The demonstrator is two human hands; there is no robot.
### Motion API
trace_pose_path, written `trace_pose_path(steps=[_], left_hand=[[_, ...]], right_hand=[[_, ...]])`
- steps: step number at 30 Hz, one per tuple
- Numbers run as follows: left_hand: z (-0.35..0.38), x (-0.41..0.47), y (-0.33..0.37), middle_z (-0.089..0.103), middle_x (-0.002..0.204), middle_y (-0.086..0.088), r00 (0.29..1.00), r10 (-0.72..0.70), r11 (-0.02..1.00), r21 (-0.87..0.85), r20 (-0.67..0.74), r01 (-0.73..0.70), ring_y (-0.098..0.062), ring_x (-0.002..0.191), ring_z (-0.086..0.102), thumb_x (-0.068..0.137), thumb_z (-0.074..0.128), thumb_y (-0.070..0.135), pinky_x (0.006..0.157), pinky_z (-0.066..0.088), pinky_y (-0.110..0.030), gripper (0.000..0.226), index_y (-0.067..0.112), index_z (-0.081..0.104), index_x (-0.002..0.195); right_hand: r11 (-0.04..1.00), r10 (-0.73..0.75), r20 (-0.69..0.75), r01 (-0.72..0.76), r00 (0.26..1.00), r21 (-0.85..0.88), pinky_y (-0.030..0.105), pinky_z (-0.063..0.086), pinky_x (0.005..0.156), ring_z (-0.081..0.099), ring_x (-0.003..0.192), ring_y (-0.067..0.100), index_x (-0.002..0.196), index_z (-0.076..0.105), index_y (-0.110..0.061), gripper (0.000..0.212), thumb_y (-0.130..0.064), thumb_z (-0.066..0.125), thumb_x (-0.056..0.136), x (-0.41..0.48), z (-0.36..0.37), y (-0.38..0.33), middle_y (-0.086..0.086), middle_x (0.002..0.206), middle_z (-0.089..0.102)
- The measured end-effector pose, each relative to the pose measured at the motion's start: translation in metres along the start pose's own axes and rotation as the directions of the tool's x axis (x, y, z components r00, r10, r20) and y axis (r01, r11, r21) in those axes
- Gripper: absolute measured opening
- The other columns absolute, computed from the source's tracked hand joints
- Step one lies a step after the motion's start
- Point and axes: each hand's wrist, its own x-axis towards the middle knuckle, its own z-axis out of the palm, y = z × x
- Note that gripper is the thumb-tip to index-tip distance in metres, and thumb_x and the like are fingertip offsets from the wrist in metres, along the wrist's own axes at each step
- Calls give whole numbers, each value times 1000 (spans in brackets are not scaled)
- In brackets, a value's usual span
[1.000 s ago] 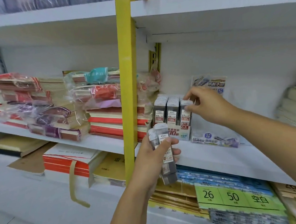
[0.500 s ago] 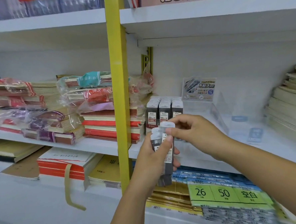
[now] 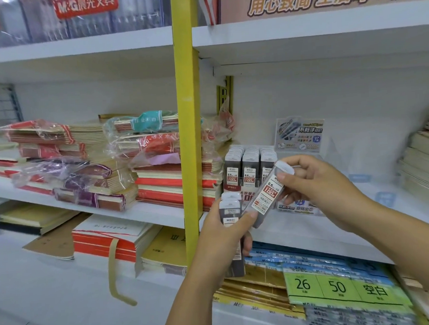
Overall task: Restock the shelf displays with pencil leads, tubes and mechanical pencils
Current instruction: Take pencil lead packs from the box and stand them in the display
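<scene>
Fingers (image 3: 288, 177) of the right hand (image 3: 317, 181), nearer the display (image 3: 248, 165), pinch a tilted lead case (image 3: 267, 196) just before it; left hand (image 3: 221, 242) grips spares (image 3: 230, 209).

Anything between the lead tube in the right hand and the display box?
Nothing visible. The right hand holds the lead tube tilted in front of the display box; the left hand holds its bundle lower.

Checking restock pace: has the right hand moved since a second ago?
Yes: right hand drew back and down from the display box, holding a lead case.
</scene>
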Motion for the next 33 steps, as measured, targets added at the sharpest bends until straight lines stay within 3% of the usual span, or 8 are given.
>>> trace_pose_path(steps=[4, 8, 13, 16, 19, 25, 31, 33], left_hand=[[-2, 2, -2, 70, 71, -1, 999, -40, 999, 7, -23, 40, -14, 49, 52, 93, 68, 35, 48, 46, -25, 26, 34, 58, 116], [1, 4, 0, 65, 75, -11, 991, -124, 984, -131, -40, 118, -17, 49, 52, 88, 58, 24, 46, 44, -29, 18, 40, 68, 87], [-3, 6, -2, 73, 91, -6, 997, -48, 991, -131, -58, 40, -19, 68, 68, 101, 55, 22, 61, 55, -28, 10, 27, 60, 108], [-5, 6, -1, 75, 97, -8, 997, -13, 986, -169, -73, 0, -24, 81, 75, 98, 59, 27, 67, 59, -29, 12, 31, 64, 109], [-5, 6, -1, 76, 92, -8, 996, -7, 985, -174, -93, -9, -26, 86, 76, 96, 62, 32, 69, 61, -33, 8, 37, 67, 100], [-6, 8, -2, 73, 84, -5, 997, 5, 994, -107, -83, -13, -19, 65, 68, 96, 63, 35, 59, 56, -29, 6, 35, 67, 100], [-3, 7, 0, 72, 81, -3, 997, 36, 998, -54, -62, -39, -15, 59, 62, 94, 66, 34, 55, 52, -27, 4, 36, 66, 98], [-1, 5, 2, 73, 83, -4, 998, 40, 998, -38, -40, -41, -16, 59, 63, 93, 67, 34, 55, 52, -27, 5, 36, 66, 98]], right_hand=[[999, -25, 29, 26, 999, -43, 30, 59, 68, 72, 79, 22, 107, 61, -21, 14, -17, 61, 93, 3, -4, -1, 3, 90, 76], [954, -299, -238, 281, 924, -109, 28, 56, 65, 70, 73, 15, 94, 61, -31, 19, -11, 60, 93, 22, -18, -17, -6, 85, 74], [738, -519, -90, 392, 850, -549, 30, 53, 74, 65, 80, 12, 94, 56, -38, 23, -17, 63, 91, 48, -26, -26, -11, 86, 66], [617, -478, 26, 357, 878, -702, 29, 48, 74, 60, 80, 5, 97, 55, -36, 21, -19, 64, 90, 61, -21, -22, -17, 86, 62], [642, -364, 15, 263, 931, -720, 29, 47, 74, 58, 83, 3, 107, 55, -32, 22, -24, 66, 90, 70, -19, -11, -15, 92, 61], [594, -323, 11, 212, 946, -776, 21, 36, 69, 47, 80, 3, 98, 59, -25, 22, -25, 74, 82, 70, -11, 7, -4, 100, 52], [474, -431, -59, 171, 900, -864, 21, 33, 78, 39, 94, 6, 122, 61, -20, 34, -25, 67, 88, 46, 0, 9, -6, 104, 42], [608, -408, -31, 246, 912, -755, 16, 38, 71, 47, 84, 0, 107, 67, -27, 18, -31, 59, 92, 27, 10, 5, -12, 98, 53]])
